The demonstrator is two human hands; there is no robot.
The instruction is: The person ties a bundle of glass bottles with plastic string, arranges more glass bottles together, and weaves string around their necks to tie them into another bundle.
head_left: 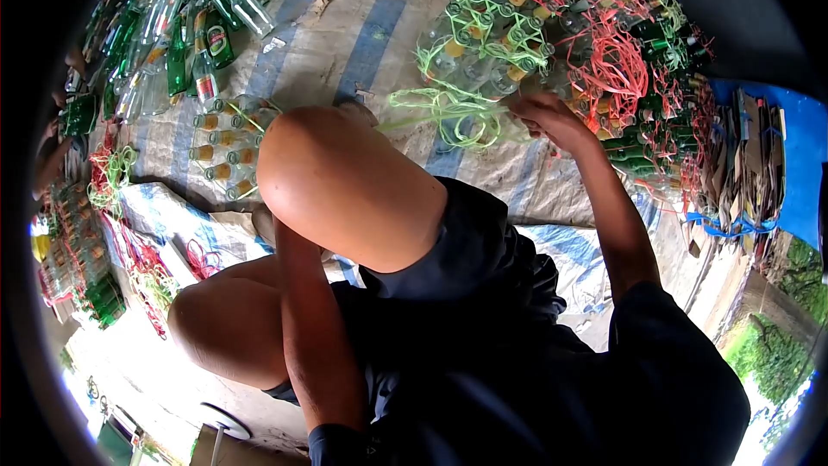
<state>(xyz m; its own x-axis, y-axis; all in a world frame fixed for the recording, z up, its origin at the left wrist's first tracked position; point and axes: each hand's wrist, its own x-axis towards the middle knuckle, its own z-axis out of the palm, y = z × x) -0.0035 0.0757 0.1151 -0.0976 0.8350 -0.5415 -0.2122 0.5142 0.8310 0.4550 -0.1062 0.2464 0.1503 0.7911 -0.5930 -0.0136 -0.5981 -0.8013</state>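
My right hand [545,118] is closed on green plastic twine [457,112], whose loose loops hang beside the fingers. One strand runs left from it and disappears behind my raised knee [319,173]. Of my left arm only the forearm [315,336] shows; the knee hides the hand, so I cannot see its fingers. Just left of the knee stands a group of clear glass bottles [226,147] with yellowish neck labels, some green twine around it. Beyond my right hand are more clear bottles [483,69] bound with green twine.
Loose green and clear bottles [177,60] are heaped at the upper left. Red twine [617,69] lies over bottles at the right, near stacked cardboard [746,164]. A striped tarp [371,43] covers the ground. More tied bottles [73,242] stand at far left.
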